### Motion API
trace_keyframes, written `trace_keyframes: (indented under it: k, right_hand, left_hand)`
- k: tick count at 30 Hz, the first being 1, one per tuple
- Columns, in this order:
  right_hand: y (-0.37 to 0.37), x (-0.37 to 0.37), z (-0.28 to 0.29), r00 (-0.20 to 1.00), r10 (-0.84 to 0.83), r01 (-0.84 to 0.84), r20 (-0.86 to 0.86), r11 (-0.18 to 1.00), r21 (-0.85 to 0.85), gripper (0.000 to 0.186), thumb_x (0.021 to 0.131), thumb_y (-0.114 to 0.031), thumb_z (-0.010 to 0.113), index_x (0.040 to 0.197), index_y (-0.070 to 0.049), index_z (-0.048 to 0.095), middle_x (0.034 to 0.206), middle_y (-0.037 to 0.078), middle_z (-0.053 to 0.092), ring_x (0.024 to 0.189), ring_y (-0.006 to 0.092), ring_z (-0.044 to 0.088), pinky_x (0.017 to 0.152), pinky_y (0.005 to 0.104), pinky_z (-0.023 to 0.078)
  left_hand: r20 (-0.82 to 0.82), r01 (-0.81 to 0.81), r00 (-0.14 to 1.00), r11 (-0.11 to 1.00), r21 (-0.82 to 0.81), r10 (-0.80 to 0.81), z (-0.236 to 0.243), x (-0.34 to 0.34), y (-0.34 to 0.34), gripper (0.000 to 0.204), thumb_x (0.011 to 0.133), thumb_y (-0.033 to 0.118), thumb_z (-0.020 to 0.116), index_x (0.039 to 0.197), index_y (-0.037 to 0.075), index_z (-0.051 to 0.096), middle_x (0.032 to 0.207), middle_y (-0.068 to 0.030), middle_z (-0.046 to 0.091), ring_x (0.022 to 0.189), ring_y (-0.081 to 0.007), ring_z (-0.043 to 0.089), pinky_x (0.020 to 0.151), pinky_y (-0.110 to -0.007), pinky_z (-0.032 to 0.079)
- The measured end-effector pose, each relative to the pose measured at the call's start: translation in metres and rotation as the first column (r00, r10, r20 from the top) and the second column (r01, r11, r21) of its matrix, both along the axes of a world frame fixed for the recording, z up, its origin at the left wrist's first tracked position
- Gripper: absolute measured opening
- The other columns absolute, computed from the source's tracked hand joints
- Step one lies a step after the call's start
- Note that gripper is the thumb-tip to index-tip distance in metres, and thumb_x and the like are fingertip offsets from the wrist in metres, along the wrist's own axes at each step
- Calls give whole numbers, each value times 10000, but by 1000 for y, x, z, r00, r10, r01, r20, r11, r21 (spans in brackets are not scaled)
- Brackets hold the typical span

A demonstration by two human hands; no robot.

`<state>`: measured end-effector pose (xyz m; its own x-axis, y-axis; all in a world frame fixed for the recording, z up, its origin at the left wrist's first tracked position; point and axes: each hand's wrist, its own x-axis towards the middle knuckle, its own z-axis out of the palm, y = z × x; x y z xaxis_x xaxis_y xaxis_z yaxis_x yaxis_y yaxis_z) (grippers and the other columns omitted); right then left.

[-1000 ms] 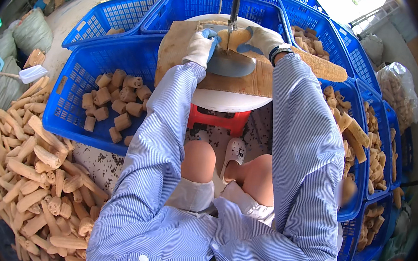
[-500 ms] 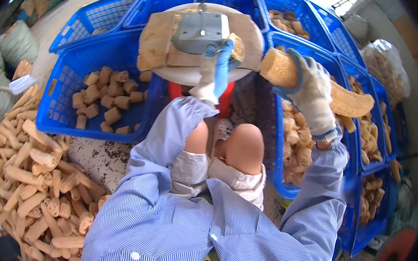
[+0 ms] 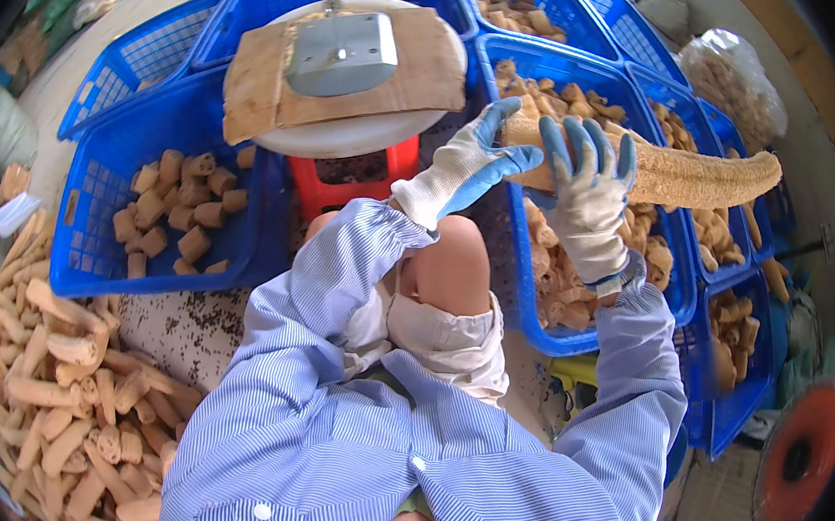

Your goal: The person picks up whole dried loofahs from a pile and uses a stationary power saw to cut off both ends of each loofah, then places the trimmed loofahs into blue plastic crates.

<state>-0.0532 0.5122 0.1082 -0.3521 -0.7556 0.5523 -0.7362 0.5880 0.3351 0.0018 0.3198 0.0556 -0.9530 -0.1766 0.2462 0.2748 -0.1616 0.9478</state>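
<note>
A long dried loofah (image 3: 702, 177) lies crosswise over the right-hand basket, its thick end toward the left and its curved end toward the right. My right hand (image 3: 589, 207), in a white and blue work glove, holds it near the thick end with fingers laid across it. At that end, my gloved left hand (image 3: 464, 170) is open, thumb and fingers apart, with no piece visible in it. Left of it, a grey metal box-like fixture (image 3: 345, 55) sits on a cardboard-covered board (image 3: 414, 84) above a white round top and a red stool (image 3: 353, 179).
A blue basket (image 3: 65, 272) at left holds short cut loofah pieces (image 3: 180, 200). Another blue basket (image 3: 570, 348) lies under my hands with pale loofah pieces. More baskets surround the stool. Whole loofahs (image 3: 72, 398) are heaped at lower left. An orange-red disc (image 3: 803, 456) stands at lower right.
The short piece that was in my left hand is no longer visible. That hand has moved right, to the long loofah's end. The view has shifted, and the loofah now lies more level.
</note>
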Motion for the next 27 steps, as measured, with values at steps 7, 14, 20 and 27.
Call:
trace_keyframes:
  k: [7, 14, 20, 27]
  right_hand:
    - [-108, -31, 22, 969, -125, 44, 211, 936, 350, 1079, 738, -436, 897, 1618, -285, 292, 1493, 53, 524, 1409, 292, 472, 1231, 561, 240]
    - [-234, -46, 6, 971, -74, 6, 229, 959, 285, 910, 734, -534, 865, 1528, -371, 450, 1495, 34, 522, 1440, 291, 426, 1226, 591, 241]
    - [-289, -56, -26, 972, -20, -17, 234, 988, 153, 942, 720, -462, 883, 1543, -388, 431, 1501, 46, 516, 1422, 307, 439, 1233, 568, 231]
    - [-298, -61, -44, 981, 19, -32, 193, 997, 67, 977, 657, -372, 920, 1517, -434, 460, 1465, 25, 536, 1401, 288, 459, 1224, 531, 261]
  left_hand:
    - [-63, -230, 973, 961, -155, 223, -7, 59, -128, 717, 822, 71, 867, 1448, 87, 518, 1316, -63, 608, 1158, -153, 616, 991, -314, 549]
    - [-40, -388, 920, 889, -244, 391, -6, 82, -227, 643, 869, 157, 843, 1443, 122, 554, 1458, -19, 560, 1275, -172, 543, 1084, -322, 475]
    - [0, -480, 843, 753, -451, 537, -7, 79, -283, 531, 930, 274, 786, 1416, 164, 605, 1431, -44, 609, 1304, -206, 556, 1140, -319, 431]
    - [-46, -547, 809, 722, -425, 586, -27, 70, -299, 657, 888, 223, 828, 1473, 120, 548, 1448, -77, 604, 1321, -212, 562, 1140, -319, 445]
